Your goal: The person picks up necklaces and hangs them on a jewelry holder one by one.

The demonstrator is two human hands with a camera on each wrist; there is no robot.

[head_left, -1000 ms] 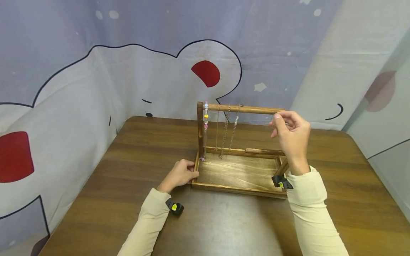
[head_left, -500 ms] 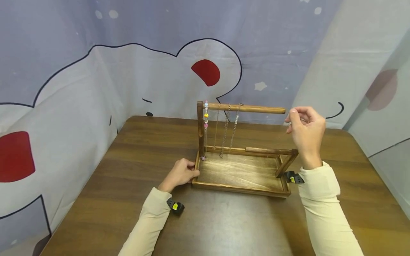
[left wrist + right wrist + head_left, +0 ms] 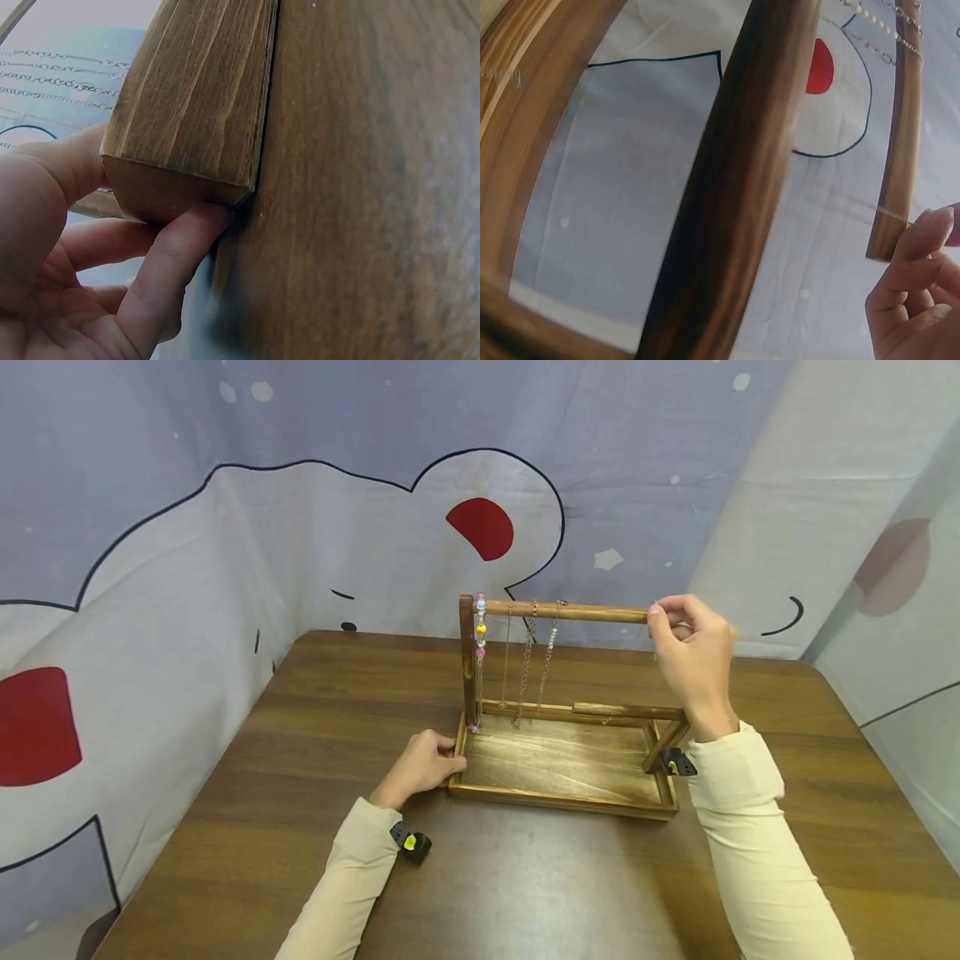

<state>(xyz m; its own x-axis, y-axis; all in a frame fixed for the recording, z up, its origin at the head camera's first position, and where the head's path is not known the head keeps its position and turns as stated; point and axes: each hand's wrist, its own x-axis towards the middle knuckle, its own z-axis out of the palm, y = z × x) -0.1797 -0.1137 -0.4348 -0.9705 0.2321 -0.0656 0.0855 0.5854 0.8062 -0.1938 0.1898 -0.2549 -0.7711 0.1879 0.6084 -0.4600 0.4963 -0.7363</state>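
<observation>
A wooden jewelry stand (image 3: 562,803) has a tray base and an upper bar (image 3: 600,612) whose right end is free. My left hand (image 3: 423,764) grips the base's left end, with fingers (image 3: 184,240) under its corner in the left wrist view. At the bar's free end, my right hand (image 3: 693,652) pinches a very thin necklace (image 3: 885,211), seen as a faint strand across the bar tip in the right wrist view. Further left on the bar hang a colorful beaded necklace (image 3: 481,628), a fine chain (image 3: 506,652), a thicker chain (image 3: 527,664) and a pearl-beaded chain (image 3: 552,639).
A lower wooden bar (image 3: 626,711) extends left from a short post (image 3: 663,747) at the stand's right side. The stand is on a brown wooden table (image 3: 360,693). Behind it hangs a printed curtain (image 3: 375,543).
My right hand moved right, past the bar's free end, then back left to that end, still pinching the thin necklace. The left hand stays on the base.
</observation>
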